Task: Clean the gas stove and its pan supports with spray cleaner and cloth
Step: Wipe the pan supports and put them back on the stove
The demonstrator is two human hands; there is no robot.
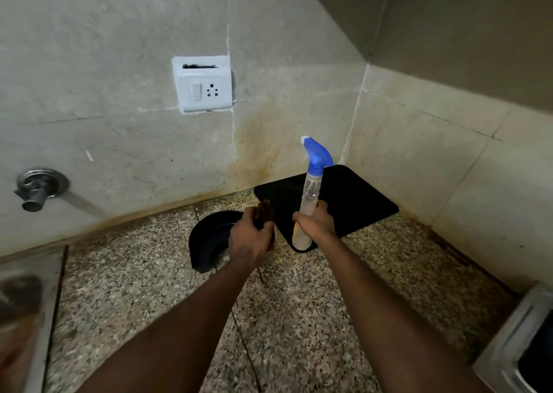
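Observation:
My right hand (317, 223) grips a clear spray bottle (311, 189) with a blue trigger head, upright, its base resting on a black mat (359, 201) in the counter's back corner. My left hand (250, 237) is closed on a dark brown object (264, 213), which may be a cloth or scrubber; I cannot tell which. At the lower right edge a steel corner of the gas stove (520, 344) shows; its pan supports are out of view.
A black bowl-like dish (206, 243) lies on the speckled granite counter (299, 317) just left of my left hand. On the tiled wall are a white switch socket (203, 88) and a metal tap (37, 189). A steel sink edge (27, 303) lies at the left.

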